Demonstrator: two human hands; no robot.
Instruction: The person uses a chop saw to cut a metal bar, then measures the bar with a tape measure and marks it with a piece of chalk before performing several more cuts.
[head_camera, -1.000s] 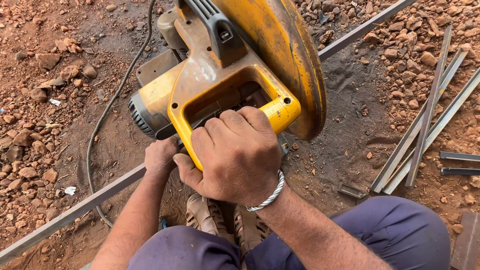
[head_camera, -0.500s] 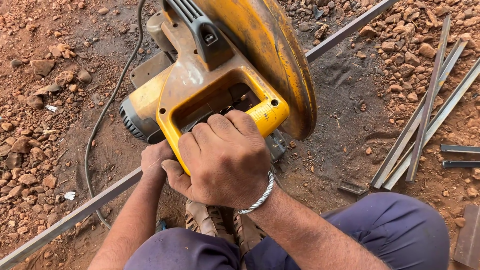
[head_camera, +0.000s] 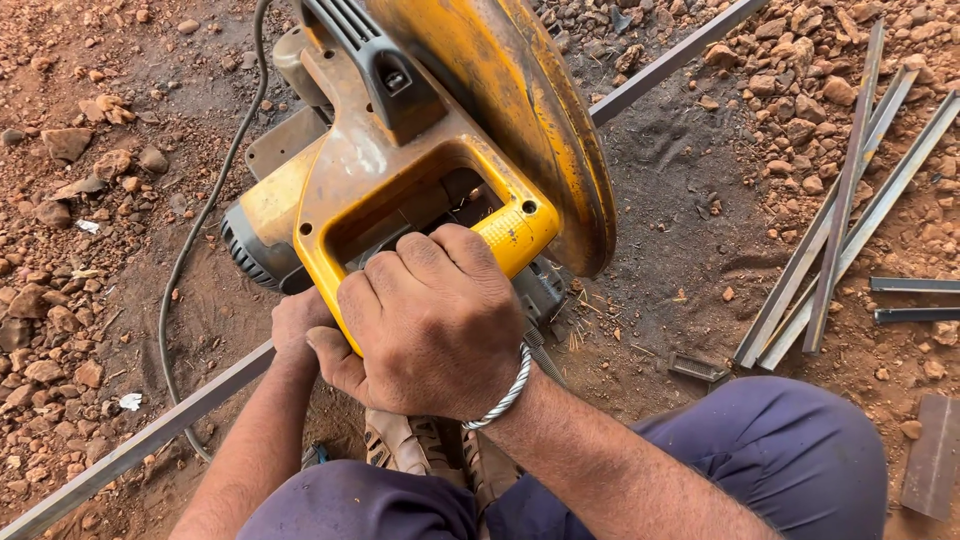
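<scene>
Two bare hands work a yellow, dust-caked metal chop saw (head_camera: 400, 190) set low on red, stony ground (head_camera: 90, 200). Right hand (head_camera: 430, 320) wraps the saw's yellow loop handle (head_camera: 510, 235), fingers (head_camera: 405, 275) curled tight together through the opening, knuckles up; a twisted silver bangle (head_camera: 505, 390) sits at the wrist. That grip looks suited to pressing the head downward.

Left hand (head_camera: 300, 325) lies below and behind the handle, mostly hidden by it and by the right hand; it appears to rest on the long grey steel bar (head_camera: 150, 440), likely to steady the stock, but I cannot tell whether its fingers are spread or closed.

Bar runs diagonally under the saw, from lower left to upper right, where it emerges again past the curved yellow blade guard (head_camera: 540, 130). Guard tilts down over the cut line, near the bar.

Black power cord (head_camera: 190, 250) trails off the motor end across the dirt to the left. Person crouches close, knees in dark blue trousers (head_camera: 780, 450) either side, brown sandalled feet (head_camera: 420, 445) just beneath the saw.

Several loose grey steel strips (head_camera: 840, 220) lie bundled to the right, well apart from the saw. Short offcuts (head_camera: 915, 300) lie nearby on the soil.
</scene>
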